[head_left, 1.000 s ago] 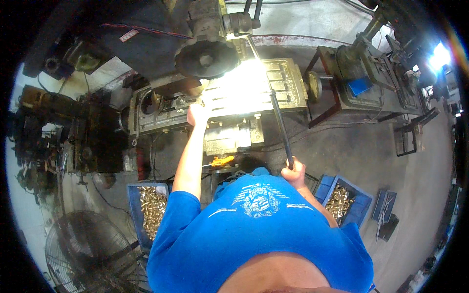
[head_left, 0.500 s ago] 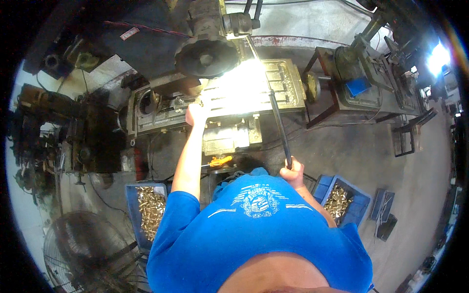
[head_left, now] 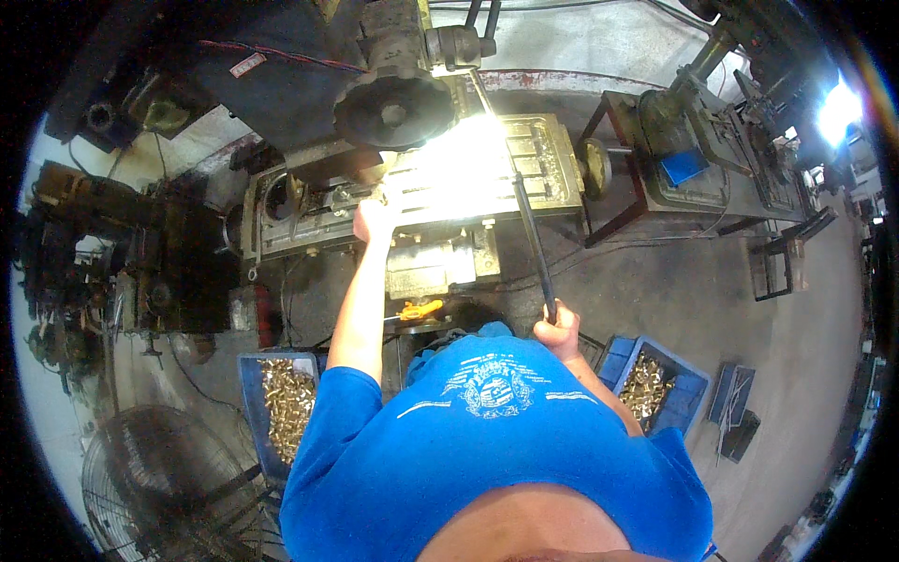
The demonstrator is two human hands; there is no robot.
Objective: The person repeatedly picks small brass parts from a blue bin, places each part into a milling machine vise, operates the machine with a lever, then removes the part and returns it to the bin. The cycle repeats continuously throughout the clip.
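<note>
Just right of centre, the right hand (head_left: 559, 330) is wrapped around the lower end of a long black handle (head_left: 536, 239), which slants up past the bright middle of the machine bed (head_left: 554, 169). Gripping so near the end probably gives good leverage. At upper centre-left, the left hand (head_left: 375, 221) sits with bent fingers at the bed's front edge, perhaps steadying a small part (glare and the fingers' angle mean I cannot tell whether it grasps anything). Blue bins (head_left: 251, 398) of brass-coloured pieces (head_left: 287, 398) flank the person at lower left and lower right, presumably for easy reach. A yellow-handled tool (head_left: 420, 310) lies near centre, below the bed, likely kept handy.
</note>
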